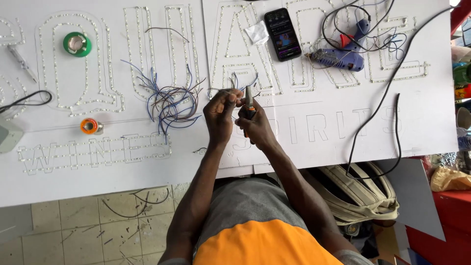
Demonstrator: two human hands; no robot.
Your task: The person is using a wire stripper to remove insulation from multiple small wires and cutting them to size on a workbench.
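A thin wire (230,89) is pinched tight in the left hand (220,112), right hand (254,125) fingers closed round a small cutter (249,100), over the white sign board (304,132). Green tape roll (77,44) sits far left of the hands.

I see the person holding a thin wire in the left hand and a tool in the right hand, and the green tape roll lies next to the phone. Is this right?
Not quite. The head view shows the green tape roll far left on the white sign board, away from the phone. The left hand does hold a thin wire, the right hand a tool.
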